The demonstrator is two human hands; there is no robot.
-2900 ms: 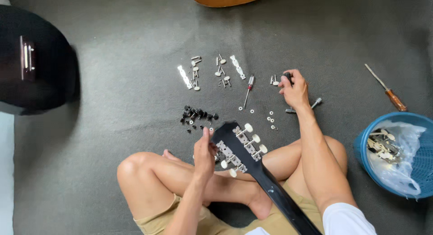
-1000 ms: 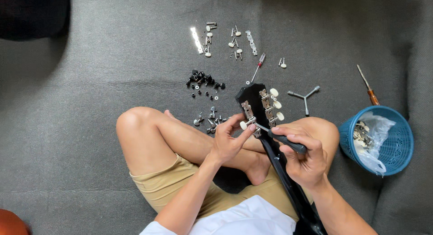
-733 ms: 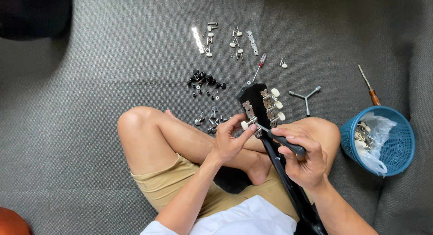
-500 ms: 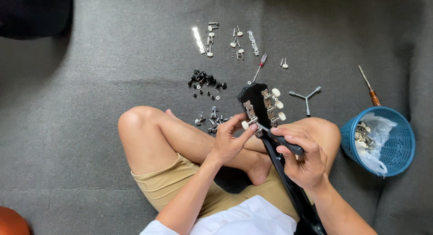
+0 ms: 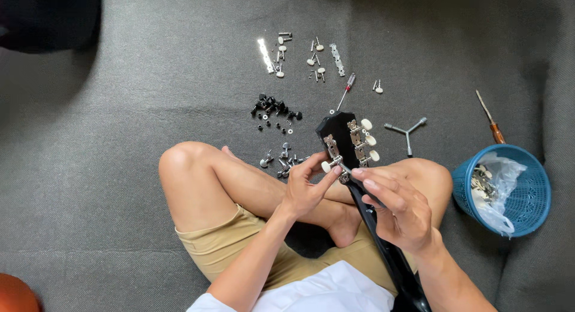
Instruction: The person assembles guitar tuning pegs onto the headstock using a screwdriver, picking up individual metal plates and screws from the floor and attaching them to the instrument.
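The headstock [image 5: 342, 138] is black and rests over our crossed legs, tip pointing far, with the neck [image 5: 383, 246] running near and right under our right forearm. It carries white-knobbed tuners: three on its right edge [image 5: 366, 124] and one at the lower left [image 5: 327, 166].

Left hand [image 5: 305, 189]: fingers pinched on the lower-left tuner, thumb and forefinger touching its white knob and shaft. Right hand [image 5: 398, 207]: wrapped loosely about the neck just below the headstock, with its fingertips [image 5: 358, 173] reaching in to the same tuner. Whether it holds a small part there, we cannot tell.

On the grey floor [image 5: 120, 138], just left of the headstock, lies a cluster of silver screws [image 5: 281, 162] beside our left knee. Farther off sits a heap of black parts [image 5: 272, 105]. Beyond these, a spread of loose tuners and two metal strips [image 5: 299, 54] lies at the far middle. A small red-handled screwdriver [image 5: 346, 90] lies just beyond the headstock tip. To the right of the headstock is a three-armed metal tool [image 5: 407, 131].

Well right, a blue basket [image 5: 527, 198] holds a clear bag with metal bits. A brown-handled screwdriver [image 5: 490, 117] lies just beyond it. A dark object [image 5: 48, 18] sits at the far left, and an orange rounded edge [image 5: 15, 294] at the near left corner.
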